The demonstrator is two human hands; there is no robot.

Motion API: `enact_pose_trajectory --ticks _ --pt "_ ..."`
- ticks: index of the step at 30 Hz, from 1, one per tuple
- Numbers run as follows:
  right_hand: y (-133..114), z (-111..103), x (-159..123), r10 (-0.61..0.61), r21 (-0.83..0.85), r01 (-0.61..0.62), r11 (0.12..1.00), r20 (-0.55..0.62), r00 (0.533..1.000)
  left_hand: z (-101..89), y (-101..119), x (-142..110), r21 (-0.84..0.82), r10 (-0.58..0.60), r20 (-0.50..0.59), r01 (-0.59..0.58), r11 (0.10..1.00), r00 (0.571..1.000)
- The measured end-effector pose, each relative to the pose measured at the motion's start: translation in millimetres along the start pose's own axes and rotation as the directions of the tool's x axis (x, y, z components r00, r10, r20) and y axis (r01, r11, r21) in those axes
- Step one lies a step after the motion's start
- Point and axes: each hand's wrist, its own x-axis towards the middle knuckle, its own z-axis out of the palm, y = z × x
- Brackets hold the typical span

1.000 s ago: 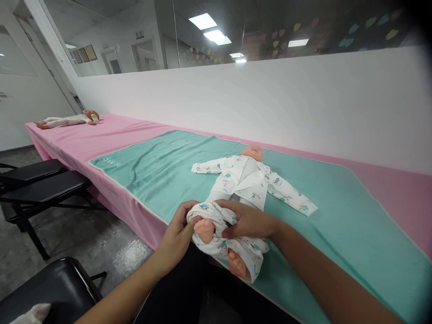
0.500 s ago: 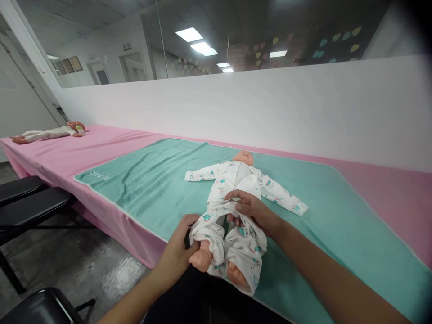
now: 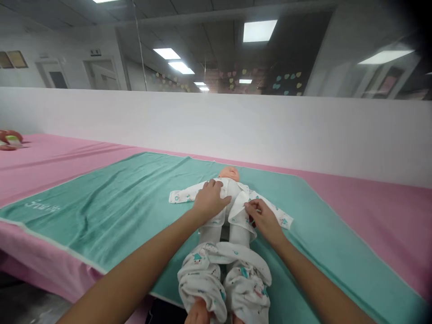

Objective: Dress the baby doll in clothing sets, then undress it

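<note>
A baby doll (image 3: 230, 173) lies on its back, dressed in a white printed baby shirt (image 3: 238, 218) whose front flaps are parted. My left hand (image 3: 212, 198) rests on the shirt's left front at the doll's chest, fingers apart and thumb out. The edge of the right front flap is pinched between the fingers of my right hand (image 3: 261, 215). Matching baby pants (image 3: 241, 270) are bunched around the doll's lower legs, with the white thighs bare above them. One foot (image 3: 198, 310) pokes out of a pant leg at the bottom.
Under the doll a green towel (image 3: 135, 202) is spread over a pink tablecloth (image 3: 60, 153). Part of a second doll (image 3: 9, 140) shows at the far left. Behind the table stands a white wall (image 3: 168, 121) with a reflective glass panel above it.
Both my hands have left the pants and moved up to the shirt. The shirt front is now spread wider, exposing the thighs. My view has turned to the right.
</note>
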Motion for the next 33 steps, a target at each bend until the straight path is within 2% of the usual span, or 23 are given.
enact_pose_trajectory --ticks 1,3,8,13,16,18,20,23,26,28,30,33 --pt "5 2 2 0.012 -0.024 -0.011 1.0 0.022 1.0 7.4 -1 10 0.048 -0.013 -0.013 0.013 0.999 1.0" --pt "12 4 2 0.001 -0.092 0.001 0.996 0.021 1.0 18.5 -8 21 0.038 -0.07 -0.046 0.072 0.997 0.996" --pt "-1 11 15 -0.076 -0.246 0.05 0.968 -0.096 0.992 23.9 -41 25 -0.24 -0.166 -0.053 0.149 0.959 0.985" --pt "-14 22 52 -0.056 -0.411 -0.004 0.911 -0.132 0.99 16.6 -62 25 -0.602 -0.228 0.064 0.22 0.768 0.971" --pt "0 21 67 -0.015 -0.246 -0.044 0.968 -0.232 0.973 14.2 -70 29 -0.684 -0.297 0.111 0.29 0.67 0.948" --pt "15 14 69 0.08 -0.087 -0.111 0.99 -0.301 0.95 12.4 -77 32 -0.666 -0.364 0.098 0.333 0.668 0.926" --pt "30 1 68 0.159 -0.009 -0.172 0.985 -0.338 0.927 9.4 -85 35 -0.617 -0.437 0.037 0.365 0.697 0.898" --pt "48 -26 64 0.214 0.005 -0.23 0.973 -0.387 0.897 2.5 -101 39 -0.558 -0.516 -0.063 0.398 0.728 0.854" --pt "60 -53 62 0.242 -0.05 -0.295 0.954 -0.454 0.857 -4.8 -114 39 -0.502 -0.554 -0.135 0.425 0.753 0.822" --pt "67 -64 62 0.245 -0.123 -0.347 0.93 -0.497 0.833 -7.6 -117 36 -0.374 -0.53 -0.216 0.432 0.821 0.82" --pt "73 -69 62 0.237 -0.205 -0.388 0.899 -0.517 0.823 -7.8 -116 33 -0.183 -0.459 -0.295 0.422 0.888 0.838" --pt "76 -68 60 0.209 -0.304 -0.406 0.862 -0.518 0.83 -4.6 -111 29 0.051 -0.351 -0.323 0.387 0.921 0.879"
